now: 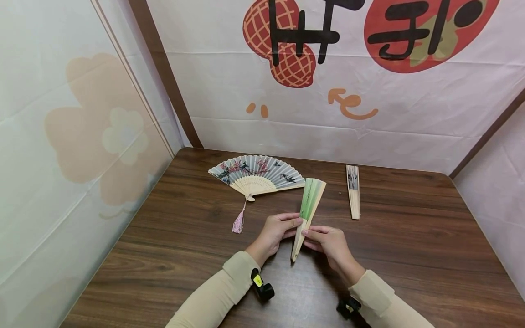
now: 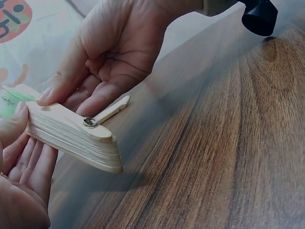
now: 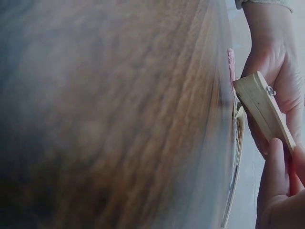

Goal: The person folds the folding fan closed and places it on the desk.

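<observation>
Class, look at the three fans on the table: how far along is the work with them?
One looks finished: the grey fan lies fully spread on the table. In hand: the green fan, barely spread, pinched between the left hand and right hand. Apparently left: the closed fan lies untouched at the right.

Backdrop cloth [image 1: 410, 114]: large black brush characters, cut off at the top edge, not legible.
Fans below the cloth: no readable text.
</observation>
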Demonstrator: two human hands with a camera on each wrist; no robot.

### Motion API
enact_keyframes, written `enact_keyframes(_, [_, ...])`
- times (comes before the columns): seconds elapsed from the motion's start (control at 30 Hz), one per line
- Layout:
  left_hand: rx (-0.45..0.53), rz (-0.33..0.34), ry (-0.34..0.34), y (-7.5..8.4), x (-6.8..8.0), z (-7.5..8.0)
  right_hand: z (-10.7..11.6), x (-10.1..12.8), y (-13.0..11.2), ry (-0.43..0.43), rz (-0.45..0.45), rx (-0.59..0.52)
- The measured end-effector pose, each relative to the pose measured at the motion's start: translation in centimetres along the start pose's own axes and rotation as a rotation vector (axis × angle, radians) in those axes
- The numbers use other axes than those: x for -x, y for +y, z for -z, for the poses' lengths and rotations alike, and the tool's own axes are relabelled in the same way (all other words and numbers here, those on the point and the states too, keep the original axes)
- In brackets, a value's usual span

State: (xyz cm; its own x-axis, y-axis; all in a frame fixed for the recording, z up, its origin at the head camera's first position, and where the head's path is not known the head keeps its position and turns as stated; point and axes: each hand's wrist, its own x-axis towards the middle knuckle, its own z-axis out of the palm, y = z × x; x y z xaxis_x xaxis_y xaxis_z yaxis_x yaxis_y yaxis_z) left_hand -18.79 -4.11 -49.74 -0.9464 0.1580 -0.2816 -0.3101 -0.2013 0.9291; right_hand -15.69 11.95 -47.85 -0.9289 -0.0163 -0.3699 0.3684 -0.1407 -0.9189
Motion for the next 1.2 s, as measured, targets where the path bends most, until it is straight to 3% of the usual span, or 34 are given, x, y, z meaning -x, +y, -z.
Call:
enact_keyframes(0.73, [-0.014,-0.053,0.005,0.05,0.25,-0.17,-0.49,0.13,-0.23,0.028,0.054,0.052])
enact_keyframes(1.2, [-0.02,-0.048,0.042,0.3,0.47,-0.51,-0.39,0.3,-0.19,0.011,0.087,0.036])
